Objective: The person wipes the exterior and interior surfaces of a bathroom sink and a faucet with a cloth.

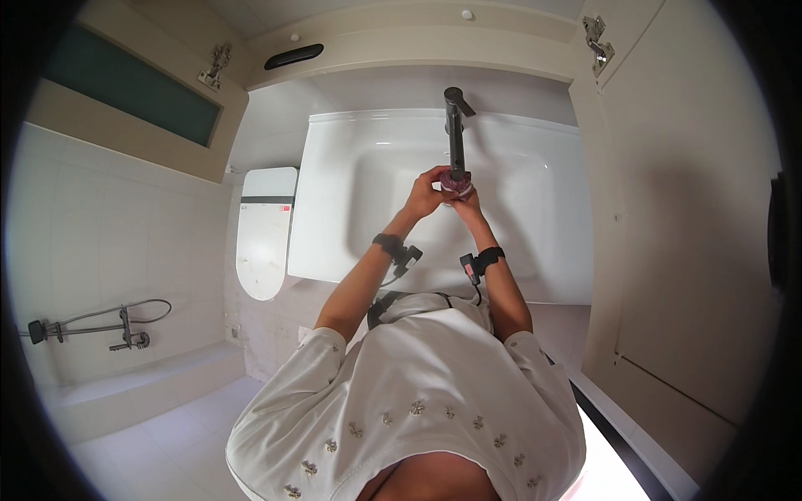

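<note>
My left hand [424,195] and my right hand [469,206] meet over the white washbasin [334,192]. Between them they hold a small, round, purplish-pink thing with a whitish band [456,185]; its kind is too small to make out. It sits right below the spout end of the dark grey tap [456,146]. The fingers of my left hand curl round its left side, and my right hand grips it from the right and below. Whether water runs from the tap cannot be seen.
Cabinet doors stand swung out at the left [150,83] and right [685,209]. A toilet with a white lid [266,242] is left of the basin. Farther left, a hand shower with a hose [129,326] hangs on the wall. A strapped device is on each wrist.
</note>
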The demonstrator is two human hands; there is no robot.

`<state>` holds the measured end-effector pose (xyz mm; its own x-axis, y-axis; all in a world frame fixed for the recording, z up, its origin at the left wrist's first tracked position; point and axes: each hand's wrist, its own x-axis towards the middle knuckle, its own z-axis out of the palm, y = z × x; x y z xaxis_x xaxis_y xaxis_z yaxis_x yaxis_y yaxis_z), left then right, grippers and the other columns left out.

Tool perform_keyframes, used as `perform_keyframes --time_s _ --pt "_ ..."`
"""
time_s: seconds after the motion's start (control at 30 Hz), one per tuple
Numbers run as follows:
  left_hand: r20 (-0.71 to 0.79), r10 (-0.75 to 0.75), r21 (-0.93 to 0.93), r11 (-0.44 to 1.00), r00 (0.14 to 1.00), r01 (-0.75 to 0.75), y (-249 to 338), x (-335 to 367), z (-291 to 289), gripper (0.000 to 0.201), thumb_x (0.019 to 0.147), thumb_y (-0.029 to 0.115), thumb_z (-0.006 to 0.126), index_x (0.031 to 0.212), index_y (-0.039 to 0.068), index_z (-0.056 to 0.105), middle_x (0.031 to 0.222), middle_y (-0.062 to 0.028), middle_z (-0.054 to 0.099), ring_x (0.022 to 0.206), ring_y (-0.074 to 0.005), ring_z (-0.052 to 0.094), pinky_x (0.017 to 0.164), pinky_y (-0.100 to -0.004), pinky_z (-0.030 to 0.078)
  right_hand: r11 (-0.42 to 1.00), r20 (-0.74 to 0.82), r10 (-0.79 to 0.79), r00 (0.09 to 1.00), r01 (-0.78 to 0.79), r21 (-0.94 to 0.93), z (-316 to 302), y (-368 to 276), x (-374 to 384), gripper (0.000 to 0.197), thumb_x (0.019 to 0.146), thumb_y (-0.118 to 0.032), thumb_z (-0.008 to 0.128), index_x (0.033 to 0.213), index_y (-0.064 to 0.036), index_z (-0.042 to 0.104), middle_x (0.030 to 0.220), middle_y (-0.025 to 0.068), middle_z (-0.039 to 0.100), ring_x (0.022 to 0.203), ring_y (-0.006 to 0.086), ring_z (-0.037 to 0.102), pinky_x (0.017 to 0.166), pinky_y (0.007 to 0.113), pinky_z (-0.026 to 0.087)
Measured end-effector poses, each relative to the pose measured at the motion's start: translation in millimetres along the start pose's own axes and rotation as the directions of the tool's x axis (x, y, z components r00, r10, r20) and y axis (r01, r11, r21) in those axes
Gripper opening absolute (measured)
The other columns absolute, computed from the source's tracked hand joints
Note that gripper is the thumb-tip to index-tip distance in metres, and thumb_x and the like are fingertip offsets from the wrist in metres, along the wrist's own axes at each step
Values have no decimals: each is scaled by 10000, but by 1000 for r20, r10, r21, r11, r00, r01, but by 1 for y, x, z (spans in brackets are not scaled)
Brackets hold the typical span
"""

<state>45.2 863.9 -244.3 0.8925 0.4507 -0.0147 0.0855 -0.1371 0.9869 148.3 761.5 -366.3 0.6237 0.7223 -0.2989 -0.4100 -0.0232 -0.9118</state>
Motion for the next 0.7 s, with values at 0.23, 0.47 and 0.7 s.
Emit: perform_keyframes --time_s 0.23,0.47,0.7 --pt "8 49 10 999 999 -49 -6 1 1 566 747 7 785 1282 8 599 1102 -109 724 1056 -211 679 913 -351 548 988 1 -78 997 77 -133 1 -3 -4 530 756 36 787 1236 -49 579 1162 30 652 1019 123 634 826 272 579" --pt "12 49 32 998 999 -49 -5 1 3 550 755 4 775 1276 15 600 1090 -101 724 1049 -212 681 902 -350 551 998 5 -36 999 37 -55 -2 3 1 535 756 53 783 1238 -48 574 1164 39 650 1026 142 643 809 287 593" --pt "41 69 12 998 997 -69 -8 3 3 514 757 7 769 1245 15 608 1083 -89 724 1049 -208 676 910 -346 544 996 11 -19 1000 20 -93 -8 10 4 569 727 51 811 1238 -34 575 1165 37 658 1023 148 655 812 294 597"
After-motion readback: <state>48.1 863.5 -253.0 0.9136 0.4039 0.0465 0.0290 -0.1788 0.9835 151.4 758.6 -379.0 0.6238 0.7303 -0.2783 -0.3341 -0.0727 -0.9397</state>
